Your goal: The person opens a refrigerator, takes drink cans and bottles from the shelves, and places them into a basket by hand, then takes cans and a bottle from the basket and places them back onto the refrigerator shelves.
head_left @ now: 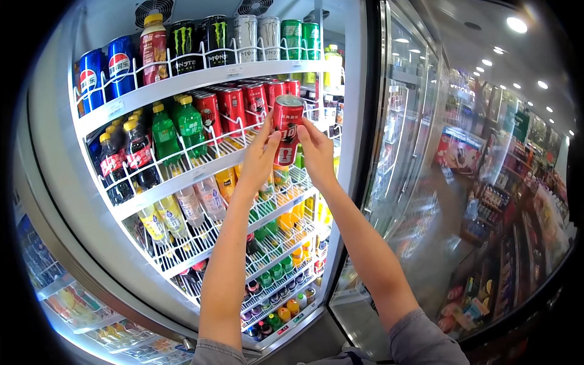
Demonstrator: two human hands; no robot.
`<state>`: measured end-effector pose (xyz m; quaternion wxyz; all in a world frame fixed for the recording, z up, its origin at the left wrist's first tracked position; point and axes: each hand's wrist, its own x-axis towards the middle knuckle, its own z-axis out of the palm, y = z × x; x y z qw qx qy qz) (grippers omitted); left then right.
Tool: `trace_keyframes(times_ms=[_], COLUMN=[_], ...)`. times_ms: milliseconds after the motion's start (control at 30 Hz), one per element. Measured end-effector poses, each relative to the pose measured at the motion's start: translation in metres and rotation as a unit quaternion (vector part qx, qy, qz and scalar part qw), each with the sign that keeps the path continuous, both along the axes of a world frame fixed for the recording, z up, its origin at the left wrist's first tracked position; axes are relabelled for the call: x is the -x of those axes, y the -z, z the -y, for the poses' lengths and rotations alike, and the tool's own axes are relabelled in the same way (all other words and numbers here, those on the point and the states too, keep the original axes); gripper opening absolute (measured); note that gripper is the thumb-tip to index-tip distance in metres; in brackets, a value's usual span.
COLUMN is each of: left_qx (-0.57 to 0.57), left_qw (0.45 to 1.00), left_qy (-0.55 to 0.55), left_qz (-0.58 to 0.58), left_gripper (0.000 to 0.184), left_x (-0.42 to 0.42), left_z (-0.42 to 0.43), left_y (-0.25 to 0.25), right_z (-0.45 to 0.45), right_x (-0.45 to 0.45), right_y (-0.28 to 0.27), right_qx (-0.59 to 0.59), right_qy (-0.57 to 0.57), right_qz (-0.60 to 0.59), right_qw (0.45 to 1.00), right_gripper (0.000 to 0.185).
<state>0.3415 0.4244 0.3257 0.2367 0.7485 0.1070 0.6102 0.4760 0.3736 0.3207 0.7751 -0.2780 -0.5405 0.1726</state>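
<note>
A red soda can (288, 115) is held upright between my two hands, in front of the second shelf of an open drinks fridge. My left hand (261, 152) closes on its left side, thumb toward the front. My right hand (317, 151) grips its right side, thumb also on the front. The fingers behind the can are partly hidden. Just behind it stand rows of similar red cans (231, 106) on the wire shelf. Left of those cans are green-capped bottles with yellow tops (190, 126) and dark cola bottles (137, 149).
The top shelf carries blue cans (121, 66), black cans (184, 45) and green cans (291, 40). Clear bottles (190, 205) stand on the shelf below. White wire guards (219, 143) line the shelf fronts. The glass door (420, 182) stands open at right, with store shelving visible through it.
</note>
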Motion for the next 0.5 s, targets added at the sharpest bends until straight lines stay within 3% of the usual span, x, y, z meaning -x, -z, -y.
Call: trace_keyframes(times_ms=[67,233,400,500], left_qx=[0.095,0.085,0.117,0.145], left_qw=[0.992,0.986,0.981,0.974], left_qy=[0.073,0.11,0.121,0.141], left_qz=[-0.05,-0.092,-0.099,-0.101], left_gripper=[0.057,0.074,0.073,0.073], left_x=[0.014,0.031,0.032,0.031], left_z=[0.018,0.054,0.081,0.107], left_y=[0.001,0.005,0.019,0.027], right_z=[0.008,0.056,0.096,0.122], right_x=[0.005,0.02,0.01,0.004], right_y=[0.005,0.007,0.021,0.034], right_qx=[0.007,0.047,0.059,0.066], right_qy=[-0.005,-0.051,-0.129,-0.111], right_qz=[0.0,0.001,0.06,0.078], right_qw=[1.0,0.998,0.988,0.989], right_gripper=[0.048,0.052,0.063,0.067])
